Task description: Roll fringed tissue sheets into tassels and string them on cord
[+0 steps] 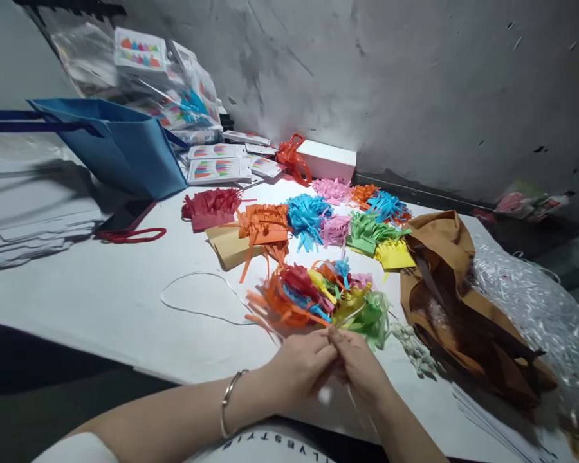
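Observation:
My left hand [305, 361] and my right hand [361, 365] meet at the fingertips near the table's front edge, both pinched closed on a thin white string [351, 400]. The string trails down below my right hand; the exact spot they grip is mostly hidden by fingers. Just beyond the fingertips lies a pile of colourful tissue paper tassels [309, 292] in orange, red, yellow, blue and green. One orange strip reaches toward my fingers. To the left of the pile, a loop of white string [193, 313] lies on the white table [125, 302].
Fringed paper bundles [265, 222] in several colours lie behind the pile. At left are a blue bag [125, 151], a phone [125, 215] and stacked white sheets [33, 206]. Printed packs [219, 168] and a white box [328, 159] sit by the wall. A brown bag [444, 283] and clear plastic [525, 302] are at right.

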Demonstrator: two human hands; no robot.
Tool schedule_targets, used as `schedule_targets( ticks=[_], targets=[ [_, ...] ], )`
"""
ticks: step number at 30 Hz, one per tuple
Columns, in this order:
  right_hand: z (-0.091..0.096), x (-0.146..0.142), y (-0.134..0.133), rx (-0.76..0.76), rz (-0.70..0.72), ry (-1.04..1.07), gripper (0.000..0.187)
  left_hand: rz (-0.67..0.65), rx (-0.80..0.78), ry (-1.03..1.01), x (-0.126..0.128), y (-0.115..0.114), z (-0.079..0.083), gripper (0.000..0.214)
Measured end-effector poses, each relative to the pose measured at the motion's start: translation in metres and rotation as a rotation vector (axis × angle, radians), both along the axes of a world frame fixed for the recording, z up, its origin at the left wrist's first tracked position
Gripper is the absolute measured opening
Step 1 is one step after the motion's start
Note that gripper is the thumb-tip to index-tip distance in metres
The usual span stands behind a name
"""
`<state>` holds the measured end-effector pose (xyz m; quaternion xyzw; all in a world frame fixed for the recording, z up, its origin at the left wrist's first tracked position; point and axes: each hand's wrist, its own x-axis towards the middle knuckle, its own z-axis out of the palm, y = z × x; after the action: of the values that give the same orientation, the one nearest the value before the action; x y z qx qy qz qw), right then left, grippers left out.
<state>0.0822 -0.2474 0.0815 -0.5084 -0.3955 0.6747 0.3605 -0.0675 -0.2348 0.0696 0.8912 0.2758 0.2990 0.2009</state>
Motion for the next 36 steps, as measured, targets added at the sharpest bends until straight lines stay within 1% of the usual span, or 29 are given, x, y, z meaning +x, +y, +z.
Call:
schedule_targets(
  ticks=[1,2,3,5,7,9,11,13,14,15,16,17,20,21,22,24,25,26,27,28,29,30,32,34,36],
  targets=[
    [-0.004,0.001,0.001,0.017,-0.004,-0.020,0.066,-0.018,0.006,0.023,0.001,-0.006,-0.002,0.016],
    [-0.007,0.005,0.002,0.043,-0.008,-0.050,0.065,-0.046,-0.004,0.040,-0.001,-0.009,0.000,0.014],
    [-0.009,0.011,0.002,0.076,-0.015,-0.087,0.063,-0.081,-0.027,0.048,-0.004,-0.010,0.006,0.012],
    [-0.011,0.024,-0.002,0.151,-0.024,-0.170,0.057,-0.157,-0.073,0.037,-0.015,-0.003,0.028,0.012],
    [-0.011,0.035,-0.009,0.214,-0.003,-0.250,0.055,-0.208,-0.060,0.017,-0.022,0.014,0.052,0.018],
    [-0.004,0.040,-0.017,0.268,0.044,-0.316,0.054,-0.282,0.049,0.055,-0.017,0.038,0.069,0.022],
    [0.008,0.043,-0.022,0.321,0.080,-0.374,0.051,-0.449,0.165,0.156,-0.002,0.065,0.075,0.021],
    [0.022,0.048,-0.028,0.397,0.073,-0.460,0.050,-0.619,0.245,0.258,0.017,0.088,0.073,0.011],
    [0.028,0.053,-0.031,0.439,0.056,-0.514,0.049,-0.673,0.280,0.296,0.025,0.097,0.072,0.010],
    [0.034,0.059,-0.035,0.469,0.028,-0.562,0.049,-0.699,0.312,0.327,0.030,0.104,0.072,0.013],
    [0.038,0.067,-0.039,0.477,-0.003,-0.590,0.048,-0.692,0.341,0.347,0.033,0.108,0.073,0.017],
    [0.041,0.075,-0.044,0.468,-0.038,-0.585,0.047,-0.659,0.368,0.358,0.032,0.111,0.076,0.019],
    [0.048,0.098,-0.055,0.386,-0.159,-0.415,0.047,-0.465,0.409,0.356,0.021,0.106,0.092,0.023],
    [0.051,0.102,-0.056,0.397,-0.186,-0.399,0.046,-0.389,0.405,0.353,0.016,0.101,0.097,0.024],
    [0.056,0.104,-0.054,0.435,-0.194,-0.426,0.045,-0.327,0.393,0.349,0.013,0.094,0.102,0.023],
    [0.070,0.101,-0.046,0.554,-0.143,-0.562,0.041,-0.266,0.346,0.325,0.012,0.080,0.108,0.022],
    [0.078,0.096,-0.040,0.617,-0.084,-0.632,0.039,-0.275,0.315,0.296,0.015,0.073,0.109,0.027],
    [0.087,0.091,-0.034,0.668,-0.018,-0.682,0.038,-0.307,0.281,0.251,0.019,0.067,0.108,0.033],
    [0.096,0.086,-0.028,0.702,0.045,-0.713,0.038,-0.349,0.242,0.198,0.024,0.063,0.106,0.034],
    [0.103,0.082,-0.023,0.727,0.093,-0.733,0.038,-0.390,0.198,0.144,0.029,0.060,0.102,0.029],
    [0.110,0.081,-0.019,0.746,0.113,-0.743,0.038,-0.423,0.155,0.098,0.033,0.060,0.098,0.022],
    [0.115,0.081,-0.016,0.752,0.107,-0.737,0.039,-0.438,0.118,0.065,0.037,0.061,0.093,0.017],
    [0.119,0.090,-0.015,0.713,0.033,-0.649,0.040,-0.416,0.072,0.043,0.038,0.068,0.084,0.021],
    [0.117,0.103,-0.018,0.604,-0.071,-0.468,0.039,-0.384,0.056,0.050,0.033,0.079,0.080,0.023],
    [0.111,0.117,-0.023,0.491,-0.135,-0.287,0.039,-0.373,0.039,0.045,0.023,0.088,0.080,0.024]
  ],
)
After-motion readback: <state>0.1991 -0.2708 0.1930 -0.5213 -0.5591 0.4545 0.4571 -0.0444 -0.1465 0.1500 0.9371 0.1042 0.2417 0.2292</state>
